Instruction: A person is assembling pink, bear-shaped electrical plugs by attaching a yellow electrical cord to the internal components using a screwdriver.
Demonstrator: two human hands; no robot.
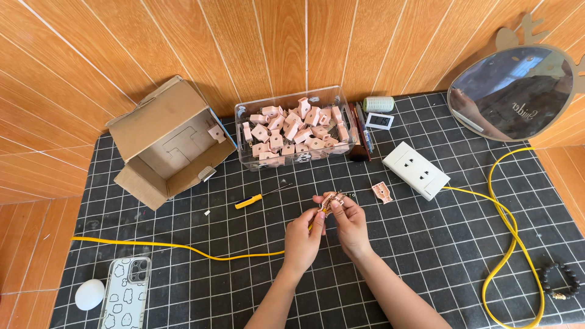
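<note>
My left hand (303, 234) and my right hand (348, 220) meet above the black grid mat (426, 244). Together they pinch a small pink plastic part (332, 200) with bits of metal in it, held at the fingertips. A loose pink part (382, 192) lies on the mat just right of my right hand. A yellow-handled screwdriver (259, 197) lies to the left of my hands. Behind them a clear plastic tub (292, 103) holds several more pink parts.
An open cardboard box (167, 143) stands at the back left. A white power strip (416, 170) with a yellow cable (506, 219) sits to the right. A phone (126, 292) and white egg-shaped object (89, 294) lie front left. A mirror (515, 91) leans back right; a bead bracelet (560, 280) lies front right.
</note>
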